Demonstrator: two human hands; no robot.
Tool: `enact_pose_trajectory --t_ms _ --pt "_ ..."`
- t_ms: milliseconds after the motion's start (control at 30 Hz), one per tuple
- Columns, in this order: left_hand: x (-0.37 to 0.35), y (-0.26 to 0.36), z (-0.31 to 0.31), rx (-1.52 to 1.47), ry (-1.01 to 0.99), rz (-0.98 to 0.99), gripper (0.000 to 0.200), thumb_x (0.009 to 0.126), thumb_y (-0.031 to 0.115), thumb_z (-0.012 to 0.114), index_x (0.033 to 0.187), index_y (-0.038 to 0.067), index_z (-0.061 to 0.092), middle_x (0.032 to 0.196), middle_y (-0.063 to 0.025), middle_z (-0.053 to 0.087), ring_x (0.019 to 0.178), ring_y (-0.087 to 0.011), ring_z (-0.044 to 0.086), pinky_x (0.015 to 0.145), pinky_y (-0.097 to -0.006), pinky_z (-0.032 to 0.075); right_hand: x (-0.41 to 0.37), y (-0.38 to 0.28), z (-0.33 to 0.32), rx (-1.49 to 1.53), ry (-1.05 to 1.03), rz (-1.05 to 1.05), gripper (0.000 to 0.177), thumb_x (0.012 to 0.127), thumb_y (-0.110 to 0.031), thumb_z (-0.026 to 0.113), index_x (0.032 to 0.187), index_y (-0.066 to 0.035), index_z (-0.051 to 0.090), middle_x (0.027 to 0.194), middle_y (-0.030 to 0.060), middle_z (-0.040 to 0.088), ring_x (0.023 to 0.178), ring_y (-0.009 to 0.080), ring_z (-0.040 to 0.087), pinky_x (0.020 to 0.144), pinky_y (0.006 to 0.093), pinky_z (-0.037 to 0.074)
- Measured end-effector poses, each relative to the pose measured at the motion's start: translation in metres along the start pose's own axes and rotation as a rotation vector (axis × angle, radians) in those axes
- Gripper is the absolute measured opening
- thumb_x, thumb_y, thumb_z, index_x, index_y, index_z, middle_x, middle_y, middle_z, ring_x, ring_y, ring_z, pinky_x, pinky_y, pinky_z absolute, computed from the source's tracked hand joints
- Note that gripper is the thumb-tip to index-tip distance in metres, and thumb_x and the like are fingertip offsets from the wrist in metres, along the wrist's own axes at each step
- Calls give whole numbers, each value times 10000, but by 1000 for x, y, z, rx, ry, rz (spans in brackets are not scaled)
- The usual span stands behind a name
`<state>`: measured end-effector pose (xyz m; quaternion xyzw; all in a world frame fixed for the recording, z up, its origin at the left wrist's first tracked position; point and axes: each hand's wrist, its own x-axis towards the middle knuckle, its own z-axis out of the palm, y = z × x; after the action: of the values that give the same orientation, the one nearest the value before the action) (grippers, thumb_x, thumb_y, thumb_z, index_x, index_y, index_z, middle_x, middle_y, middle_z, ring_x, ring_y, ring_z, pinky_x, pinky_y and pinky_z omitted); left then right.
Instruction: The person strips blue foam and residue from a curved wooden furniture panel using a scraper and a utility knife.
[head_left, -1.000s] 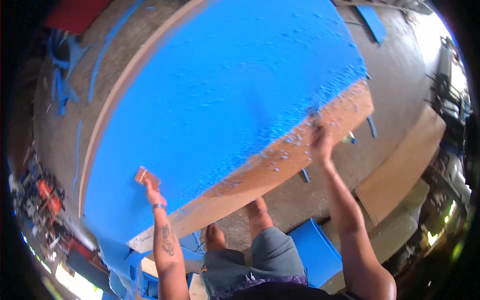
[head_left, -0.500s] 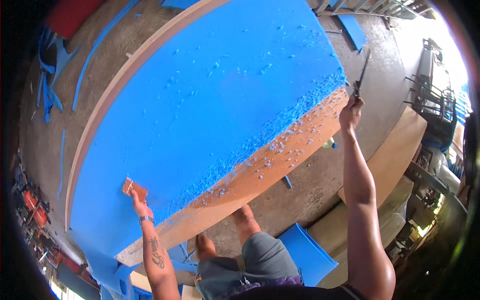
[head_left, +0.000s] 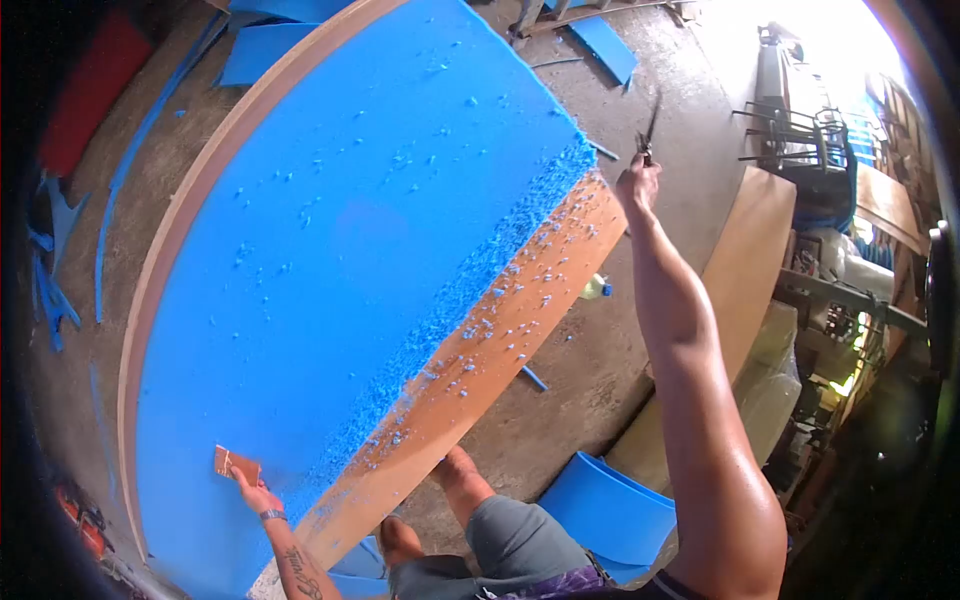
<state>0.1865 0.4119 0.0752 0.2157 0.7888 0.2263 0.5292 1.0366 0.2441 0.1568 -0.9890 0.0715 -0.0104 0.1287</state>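
A large blue foam-like sheet [head_left: 330, 250] lies over a wooden board [head_left: 470, 375] with a raised, curved wooden rim on the far left. Blue crumbs [head_left: 440, 330] are heaped along the sheet's near edge and scattered over the bare wood. My left hand [head_left: 256, 494] grips a small reddish-brown rectangular block [head_left: 236, 464], close to or touching the sheet's lower left part. Out past the board's right corner, my right hand [head_left: 640, 184] is closed round the dark handle of a long, thin-bladed tool [head_left: 650, 128], its blade blurred and pointing up and away.
Blue offcuts [head_left: 262, 54] lie on the concrete floor. A curved blue piece [head_left: 615, 512] sits beside my legs. Wooden panels [head_left: 745, 270] stretch along the right, with stacked metal frames [head_left: 800, 135] beyond. A bottle [head_left: 594, 287] stands or lies near the board's edge.
The view has shifted, so the board appears farther left and lower. Both hands keep their holds; the right hand with the bladed tool stays out beyond the board's corner.
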Motion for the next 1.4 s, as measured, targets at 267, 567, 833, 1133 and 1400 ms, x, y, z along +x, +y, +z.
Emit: enact_pose_trajectory --t_ms 267,567,833,1133,1400 --pt "2 0 5 12 53 26 655 873 517 540 1343 75 424 1085 -22 529 906 -126 477 753 -281 385 -112 -10 18 -196 -503 -1099 229 909 -211 475 1083 -102 576 928 146 620 902 373 586 768 471 459" --pt "9 -4 -3 -151 -165 15 614 935 475 418 1394 74 338 1308 -68 450 1168 -214 435 980 -351 365 -48 112 -3 261 -51 -155 366 940 -343 424 1132 -31 414 882 170 623 732 314 625 618 445 479" --pt "-9 5 12 -89 -132 76 469 891 479 534 1167 100 551 1049 -15 617 849 -138 548 724 -286 426 -404 218 -91 220 -1237 -602 203 893 -180 480 1057 -68 523 866 114 544 778 234 552 701 383 459" --pt "-89 -17 -100 -318 -271 133 493 889 503 530 1167 95 514 1018 -64 600 844 -165 535 716 -314 418 -528 298 -20 -300 -894 -1095 202 782 -94 525 978 -52 547 952 165 574 816 324 592 685 427 498" --pt "-186 -201 -337 -191 163 -2 546 877 470 570 1262 93 481 1082 -26 567 780 -137 541 633 -270 448 -576 321 -98 28 -784 -557 241 918 -250 476 1056 -64 543 950 167 607 861 269 605 719 408 486"
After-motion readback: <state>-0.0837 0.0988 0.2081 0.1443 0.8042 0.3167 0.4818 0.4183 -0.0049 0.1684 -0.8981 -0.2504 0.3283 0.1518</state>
